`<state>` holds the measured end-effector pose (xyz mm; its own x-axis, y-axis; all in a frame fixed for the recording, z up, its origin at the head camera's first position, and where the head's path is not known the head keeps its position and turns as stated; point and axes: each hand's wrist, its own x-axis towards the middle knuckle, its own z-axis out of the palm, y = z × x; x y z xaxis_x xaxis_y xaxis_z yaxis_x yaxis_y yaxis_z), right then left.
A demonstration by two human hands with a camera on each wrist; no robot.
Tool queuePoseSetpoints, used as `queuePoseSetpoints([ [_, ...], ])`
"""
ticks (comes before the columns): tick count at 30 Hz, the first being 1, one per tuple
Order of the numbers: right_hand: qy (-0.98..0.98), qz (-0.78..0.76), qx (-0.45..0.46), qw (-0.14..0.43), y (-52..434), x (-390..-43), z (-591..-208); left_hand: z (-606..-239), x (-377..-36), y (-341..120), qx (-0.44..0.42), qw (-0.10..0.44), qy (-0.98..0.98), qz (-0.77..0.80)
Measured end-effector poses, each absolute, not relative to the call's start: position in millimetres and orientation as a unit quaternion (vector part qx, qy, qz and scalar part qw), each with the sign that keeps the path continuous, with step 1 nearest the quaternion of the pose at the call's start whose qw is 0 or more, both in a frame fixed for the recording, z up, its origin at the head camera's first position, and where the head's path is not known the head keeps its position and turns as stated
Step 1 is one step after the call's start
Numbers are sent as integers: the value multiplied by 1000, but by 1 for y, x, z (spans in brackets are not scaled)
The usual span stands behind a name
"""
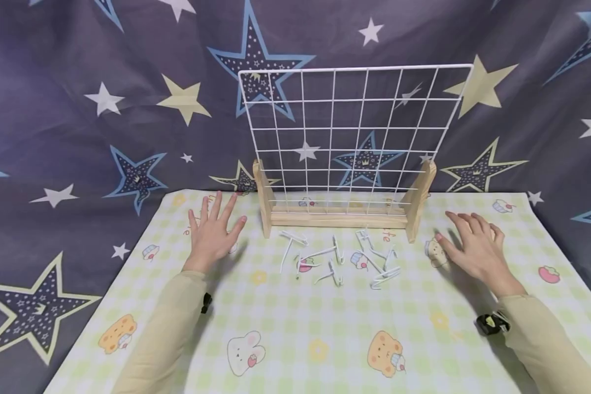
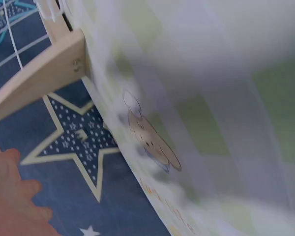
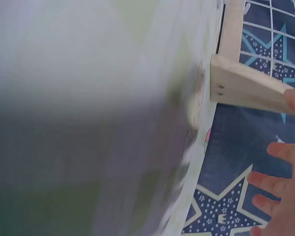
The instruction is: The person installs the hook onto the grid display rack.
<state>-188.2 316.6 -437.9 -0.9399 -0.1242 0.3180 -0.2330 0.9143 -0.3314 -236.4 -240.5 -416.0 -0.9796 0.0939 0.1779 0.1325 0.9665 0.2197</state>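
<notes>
A white wire grid [image 1: 354,131] stood upright in a pale wooden stand [image 1: 337,219] on the checked mat [image 1: 295,328]. The left hand [image 1: 212,232] and right hand [image 1: 475,249] lay flat with fingers spread, holding nothing, either side of the stand. Thin white wire hooks [image 1: 342,260] were scattered between the hands, just before the stand.

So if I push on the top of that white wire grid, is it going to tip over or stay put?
The wire grid probably holds against a light push: its bottom edge sits in a wooden stand with feet at both ends. Standing tall on a narrow base, it may tip under a harder shove. The thin, open wire suggests it is light and might flex a little.
</notes>
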Motion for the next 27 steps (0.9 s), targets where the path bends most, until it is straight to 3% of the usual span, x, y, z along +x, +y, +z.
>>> queuePoseSetpoints([
  [8, -945, 234, 111, 200, 296, -189, -433, -409, -244, -223, -75, 87, -985, -128],
  [20, -912, 278, 217, 211, 260, -190, -440, -366, -273, -198, -112, 111, -968, -197],
  [27, -906, 293, 232, 197, 242, -191, -441, -344, -287, -186, -136, 134, -942, -278],
])
